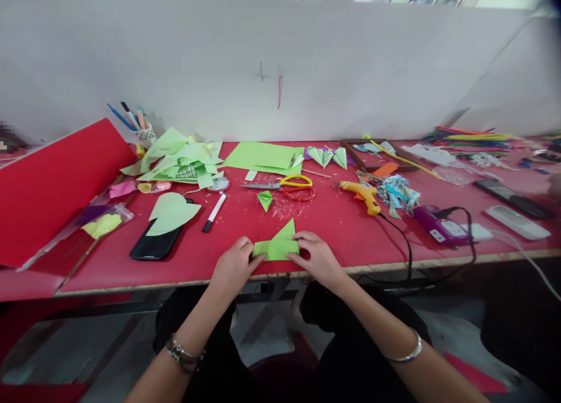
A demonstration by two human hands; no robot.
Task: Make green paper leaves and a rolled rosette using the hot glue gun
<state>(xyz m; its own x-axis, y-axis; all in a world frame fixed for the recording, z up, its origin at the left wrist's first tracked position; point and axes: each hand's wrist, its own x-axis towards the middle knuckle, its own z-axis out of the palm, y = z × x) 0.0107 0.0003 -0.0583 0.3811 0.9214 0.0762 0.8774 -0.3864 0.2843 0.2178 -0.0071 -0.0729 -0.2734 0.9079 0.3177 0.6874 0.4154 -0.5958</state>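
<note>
Both forearms come in from the person's side & angle inward. L hand (232, 266) & R hand (319, 260) are over the table's near edge, palms down-ish, wrists approx level w/ each other. Landmark = scissors (280, 186).

Workpc: green folded paper (280, 249), directly nearer the person than the scissors, held btwn the hands. It's a wide strip w/ a pointed flap sticking up toward the scissors, flap a bit R of mid. Can't tell if it's flat on the red table (245, 219) or slightly lifted.

L fingers: thumb & index closed on the paper's L end, thumb on the near side; other fingers curled. R fingers: thumb on lower R part, index at upper R edge, small gap showing btwn them, gripping the R end; rest bent, partly hidden.

Rel. to scissors: small green folded pc (265, 201) just on the near side; green sheets (258, 156) just behind; white marker (214, 213) to L, nearer the person; phone (153, 242) farther L w/ green cutout (175, 213) partly on it; yellow glue gun (362, 195) to R.
</note>
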